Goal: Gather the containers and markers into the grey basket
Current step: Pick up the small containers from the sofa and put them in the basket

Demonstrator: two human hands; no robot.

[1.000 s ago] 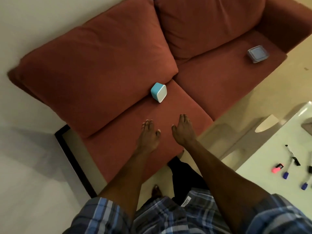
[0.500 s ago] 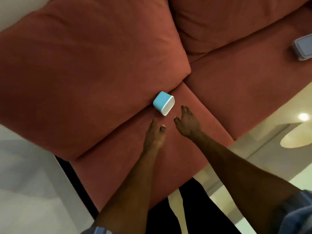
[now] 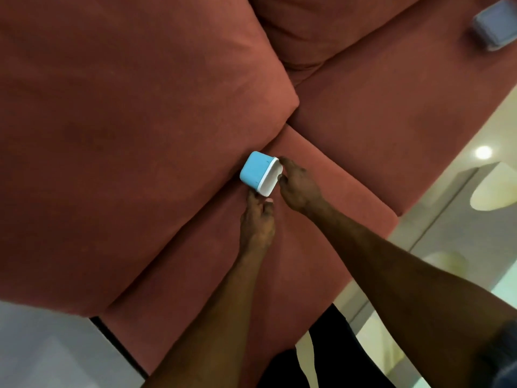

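Observation:
A small blue container (image 3: 256, 172) with a white lid lies on its side on the red sofa, wedged where the seat meets the back cushion. My right hand (image 3: 299, 189) is at its lid end, with a finger on the upper corner and the thumb against the white rim. The fingertips of my left hand (image 3: 257, 219) touch its lower edge from below. A second, clear grey-blue container (image 3: 493, 25) lies on the far right seat, blurred. No basket or markers are in view.
The big back cushion (image 3: 140, 135) rises on the left and the seat cushion (image 3: 321, 247) runs under my arms. Pale glossy floor (image 3: 447, 219) shows on the right past the sofa's front edge.
The camera has closed in on the sofa. Both hands moved forward from the seat to the blue container and now touch it; the table with markers has left the view.

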